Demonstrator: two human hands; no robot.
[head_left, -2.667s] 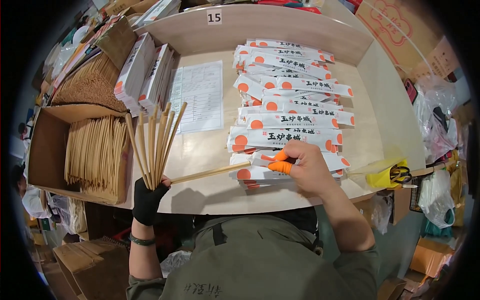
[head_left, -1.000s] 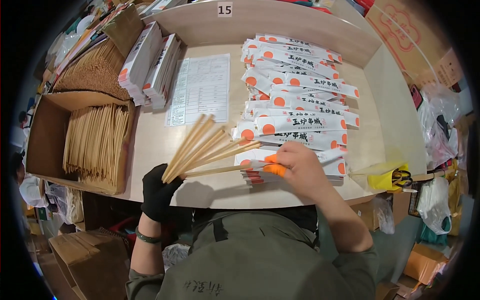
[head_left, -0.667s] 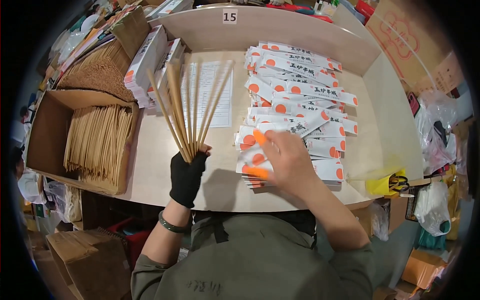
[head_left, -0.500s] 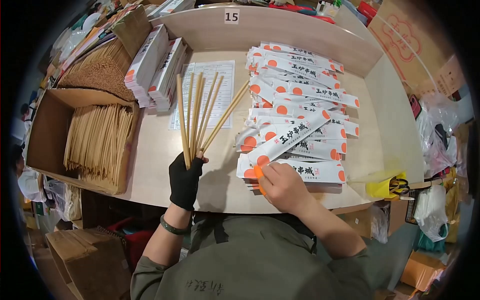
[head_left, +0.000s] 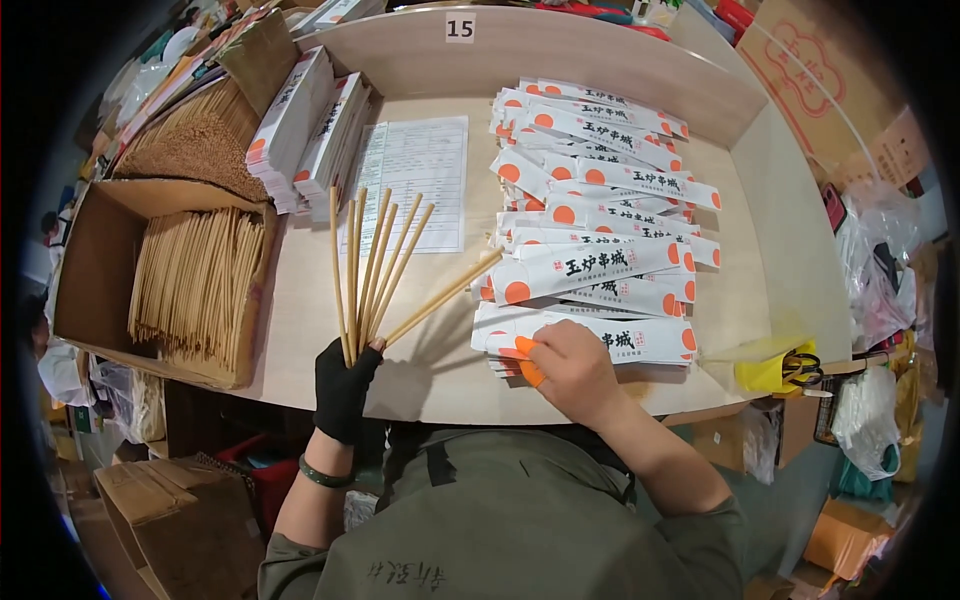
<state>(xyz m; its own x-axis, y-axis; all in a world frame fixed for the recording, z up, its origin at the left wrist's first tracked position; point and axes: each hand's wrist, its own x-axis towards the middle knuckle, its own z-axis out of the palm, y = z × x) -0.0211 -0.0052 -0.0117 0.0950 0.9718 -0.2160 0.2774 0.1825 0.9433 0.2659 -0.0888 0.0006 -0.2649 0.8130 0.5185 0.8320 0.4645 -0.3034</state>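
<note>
My left hand (head_left: 347, 392), in a black fingerless glove, is closed round several wooden chopsticks (head_left: 372, 270) that fan upward. One pair of them leans right, its tips by the pile of paper sleeves. My right hand (head_left: 572, 370), orange covers on its fingertips, is closed at the left end of the nearest stack of white paper chopstick sleeves (head_left: 650, 340). Its fingers pinch the top sleeve there; the exact hold is partly hidden. Just beyond, a sleeve with orange dots (head_left: 598, 268) lies slightly tilted on the pile of overlapping sleeves (head_left: 620, 185).
At the left stands a cardboard box (head_left: 85, 290) of chopsticks, with more bundled chopsticks (head_left: 190, 135) behind it. Stacks of flat sleeves (head_left: 290, 110) lean by the back panel near a printed sheet (head_left: 425, 180). Black-handled scissors (head_left: 803, 370) sit in a yellow holder (head_left: 760, 375) at right.
The slanted sleeve has left my right hand's grip and lies flatter on the pile. My right hand has stayed by the near stack. My left hand has moved left and nearer with the chopsticks.
</note>
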